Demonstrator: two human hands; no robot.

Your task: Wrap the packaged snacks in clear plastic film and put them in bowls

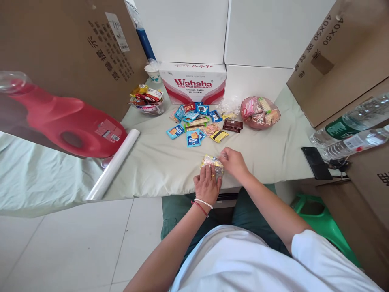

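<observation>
Near the table's front edge lies a clear-wrapped snack bundle (212, 159) with yellow and pink showing through the plastic. My left hand (208, 182) holds it down against the cloth, fingers laid over its near side and thumb along its right. At the right edge of the bundle, my right hand (233, 163) is closed in a pinch; what its fingertips grip looks like clear wrap, partly hidden. Beyond my hands is a loose pile of snacks, with a blue packet (193, 138), a yellow packet (219, 136) and dark brown bars (232, 125).
Behind the pile stand a snack-filled pink bowl (260, 126), another snack bowl (153, 108) and a Wahaha box (194, 87). A white roll (114, 166) and a red jug (73, 121) are on the left. A phone (316, 163) and water bottles (354, 144) lie right.
</observation>
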